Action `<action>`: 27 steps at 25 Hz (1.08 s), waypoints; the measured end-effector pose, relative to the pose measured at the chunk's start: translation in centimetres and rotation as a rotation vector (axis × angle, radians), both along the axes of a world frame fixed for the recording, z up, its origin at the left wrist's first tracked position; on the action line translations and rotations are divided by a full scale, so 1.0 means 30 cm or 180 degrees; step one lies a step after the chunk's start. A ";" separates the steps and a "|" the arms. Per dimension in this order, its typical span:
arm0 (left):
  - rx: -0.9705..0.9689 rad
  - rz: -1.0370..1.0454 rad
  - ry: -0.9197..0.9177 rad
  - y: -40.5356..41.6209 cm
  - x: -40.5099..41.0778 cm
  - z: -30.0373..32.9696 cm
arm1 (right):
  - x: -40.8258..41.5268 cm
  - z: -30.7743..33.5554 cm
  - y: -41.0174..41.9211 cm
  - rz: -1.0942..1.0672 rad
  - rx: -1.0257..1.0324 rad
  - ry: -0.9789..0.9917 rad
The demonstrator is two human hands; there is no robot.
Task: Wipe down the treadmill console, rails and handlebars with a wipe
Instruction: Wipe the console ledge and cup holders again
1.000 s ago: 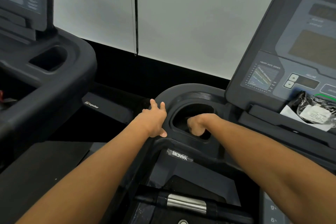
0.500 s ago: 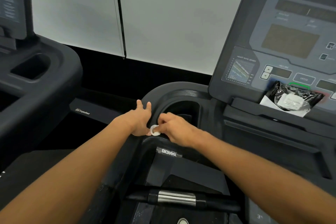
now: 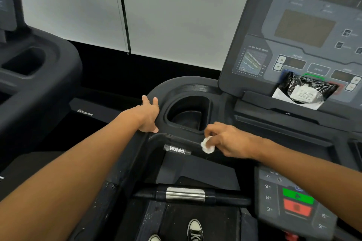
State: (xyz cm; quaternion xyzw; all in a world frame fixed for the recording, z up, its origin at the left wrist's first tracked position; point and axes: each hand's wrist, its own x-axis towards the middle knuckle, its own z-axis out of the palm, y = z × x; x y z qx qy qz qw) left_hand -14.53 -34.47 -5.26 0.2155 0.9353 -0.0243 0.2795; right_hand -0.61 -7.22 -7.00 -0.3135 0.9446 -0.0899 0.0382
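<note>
Your right hand [image 3: 229, 142] pinches a small wadded white wipe [image 3: 208, 145] against the console's [image 3: 305, 31] front edge, just below the cup holder [image 3: 188, 112] and right of the BIGWAY label [image 3: 177, 149]. Your left hand [image 3: 147, 116] rests on the tray's outer left rim, fingers straight. A black plastic packet [image 3: 305, 90] leans on the console ledge. The chrome-banded handlebar [image 3: 185, 193] crosses below, above your sneakers [image 3: 195, 231].

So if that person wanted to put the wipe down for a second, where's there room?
The recessed black cup holder, between the left hand and the grey console panel, looks bare. The console ledge is partly free left of the crinkly black plastic packet. It is crowded at the front rim, where the right hand pinches the small white wipe.
</note>
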 end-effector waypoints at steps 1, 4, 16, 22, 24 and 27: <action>0.0016 0.0006 0.0019 0.000 0.001 -0.001 | -0.008 -0.009 -0.054 0.0069 0.0005 0.0011; 0.0062 0.0050 0.0059 -0.004 0.000 -0.007 | -0.054 -0.033 -0.232 0.0258 0.0306 0.0172; 0.0306 0.0091 0.0006 -0.028 0.018 -0.008 | 0.003 0.008 -0.213 0.0304 0.1382 0.0548; 0.0271 0.0065 0.0001 -0.026 0.018 0.004 | 0.095 0.039 -0.066 0.0312 0.1478 0.0549; 0.0238 0.0031 0.0008 -0.028 0.012 0.007 | 0.040 0.024 -0.138 0.0413 0.1473 0.0674; 0.0268 0.0017 -0.0033 -0.039 -0.003 0.000 | -0.070 -0.012 -0.321 0.0409 0.1480 0.0914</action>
